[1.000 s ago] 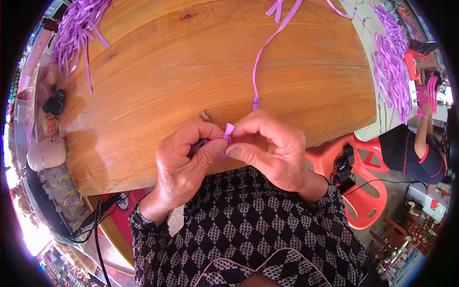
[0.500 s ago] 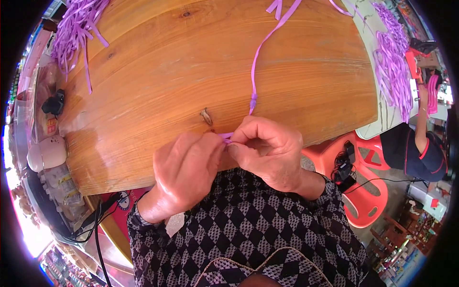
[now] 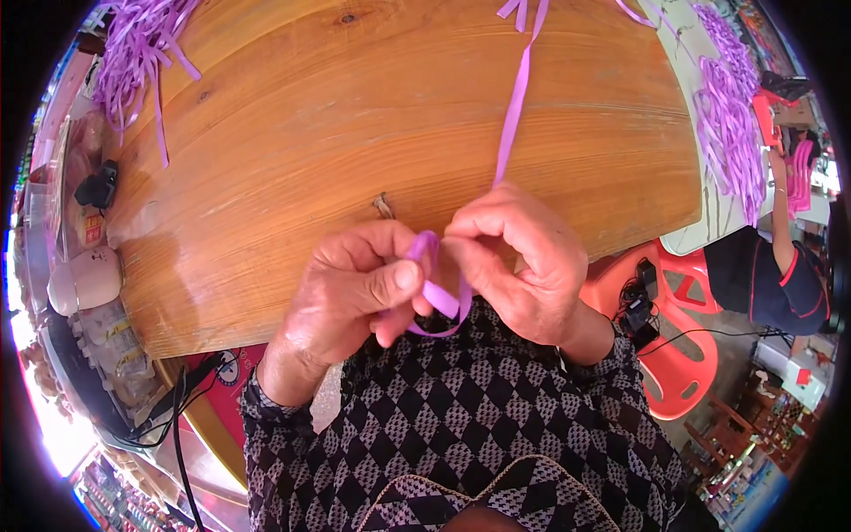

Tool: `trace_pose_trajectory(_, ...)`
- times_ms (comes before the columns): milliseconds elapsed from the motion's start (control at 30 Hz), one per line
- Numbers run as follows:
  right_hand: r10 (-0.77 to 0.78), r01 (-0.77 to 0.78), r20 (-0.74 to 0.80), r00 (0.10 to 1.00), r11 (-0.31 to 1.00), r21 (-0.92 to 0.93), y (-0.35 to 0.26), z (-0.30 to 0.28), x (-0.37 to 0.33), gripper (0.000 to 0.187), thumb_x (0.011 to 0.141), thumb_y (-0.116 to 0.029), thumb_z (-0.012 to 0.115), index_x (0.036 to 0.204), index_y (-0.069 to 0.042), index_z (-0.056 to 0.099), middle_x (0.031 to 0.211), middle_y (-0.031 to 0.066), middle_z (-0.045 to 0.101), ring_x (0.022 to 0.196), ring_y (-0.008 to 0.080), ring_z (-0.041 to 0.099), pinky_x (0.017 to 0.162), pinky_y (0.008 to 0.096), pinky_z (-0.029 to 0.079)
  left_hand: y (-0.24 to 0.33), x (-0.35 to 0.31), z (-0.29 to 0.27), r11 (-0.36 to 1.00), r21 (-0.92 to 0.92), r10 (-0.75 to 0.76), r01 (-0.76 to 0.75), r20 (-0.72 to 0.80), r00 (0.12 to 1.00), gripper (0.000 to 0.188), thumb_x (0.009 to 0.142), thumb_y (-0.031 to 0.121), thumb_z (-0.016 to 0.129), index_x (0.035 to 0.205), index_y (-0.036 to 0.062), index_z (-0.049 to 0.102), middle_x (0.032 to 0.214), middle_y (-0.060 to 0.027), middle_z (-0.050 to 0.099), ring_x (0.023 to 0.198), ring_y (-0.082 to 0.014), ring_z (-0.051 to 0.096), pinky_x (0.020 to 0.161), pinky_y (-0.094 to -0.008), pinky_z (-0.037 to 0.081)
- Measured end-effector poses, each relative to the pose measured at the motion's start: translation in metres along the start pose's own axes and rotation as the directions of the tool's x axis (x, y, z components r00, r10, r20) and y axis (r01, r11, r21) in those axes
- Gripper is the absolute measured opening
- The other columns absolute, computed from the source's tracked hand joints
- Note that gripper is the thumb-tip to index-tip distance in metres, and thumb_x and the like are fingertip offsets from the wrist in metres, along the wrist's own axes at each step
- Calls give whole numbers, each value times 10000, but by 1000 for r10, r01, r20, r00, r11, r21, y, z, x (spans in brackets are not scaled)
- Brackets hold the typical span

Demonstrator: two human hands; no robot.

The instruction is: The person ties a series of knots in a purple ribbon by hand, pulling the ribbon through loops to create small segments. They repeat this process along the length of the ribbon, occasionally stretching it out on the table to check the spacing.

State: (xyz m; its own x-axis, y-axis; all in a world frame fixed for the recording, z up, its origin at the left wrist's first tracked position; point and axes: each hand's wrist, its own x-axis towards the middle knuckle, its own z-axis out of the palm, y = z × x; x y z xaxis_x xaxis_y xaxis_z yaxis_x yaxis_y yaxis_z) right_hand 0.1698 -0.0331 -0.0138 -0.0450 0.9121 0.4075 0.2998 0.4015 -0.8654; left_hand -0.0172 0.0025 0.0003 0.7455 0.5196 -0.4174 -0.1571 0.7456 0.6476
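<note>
A purple ribbon (image 3: pixel 514 120) runs down the wooden table from the far edge into my right hand (image 3: pixel 525 266). My right thumb and forefinger pinch it above the table's near edge. Between my hands the ribbon bends into a loop, its lower part hanging in front of my patterned top. My left hand (image 3: pixel 355 284) grips the loop's left side between thumb and fingers. The fingertips of both hands are close together but apart. What lies inside the right pinch is mostly hidden by the fingers.
A heap of purple ribbons (image 3: pixel 142 53) lies at the table's far left, another (image 3: pixel 727 133) on the white table at right. A small brown scrap (image 3: pixel 383 206) rests beyond my left hand. Red plastic stools (image 3: pixel 678 355) stand at right, near another person's arm (image 3: pixel 782 208).
My hands have moved slightly apart, and a ribbon loop now shows between them. The ribbon's long end has been drawn nearer and straighter; the knot seen on it is now out of sight.
</note>
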Motion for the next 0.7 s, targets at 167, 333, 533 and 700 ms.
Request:
trace_pose_trajectory(167, -47, 47, -40, 998, 999, 10, -6, -10, -1, 207, 722, 23, 697, 906, 41, 604, 820, 109, 613, 667, 169, 545, 598, 273, 426, -6, 7, 2, 980, -63, 172, -188, -202, 964, 190, 839, 156, 642, 847, -16, 562, 717, -101, 612, 457, -85, 457, 421, -186, 351)
trace_pose_trajectory(333, -79, 79, 29, 996, 996, -27, -7, -4, -3, 214, 735, -77, 713, 892, 23, 608, 826, 94, 618, 643, 179, 540, 579, 274, 419, -6, 6, 11, 967, 14, 250, -254, -232, 940, 178, 849, 136, 627, 894, -28, 575, 743, -98, 618, 486, -78, 471, 427, -180, 352)
trace_pose_trajectory(533, 12, -11, -9, 1000, 999, 52, -5, -11, -1, 151, 769, -55, 679, 833, 43, 584, 931, 146, 601, 757, 179, 572, 656, 283, 462, -2, 2, 20, 962, 100, 267, -254, -148, 952, 231, 841, 137, 634, 972, -41, 565, 797, -99, 611, 452, -69, 446, 392, -175, 323)
trace_pose_trajectory(700, 243, -297, 173, 955, 736, 609, -5, -6, -4, 141, 790, -34, 665, 819, 63, 567, 988, 189, 582, 876, 191, 582, 745, 292, 485, -6, 2, 15, 972, -10, 232, -235, -102, 967, 305, 794, 119, 681, 992, -53, 525, 877, -140, 605, 422, -73, 455, 359, -174, 312)
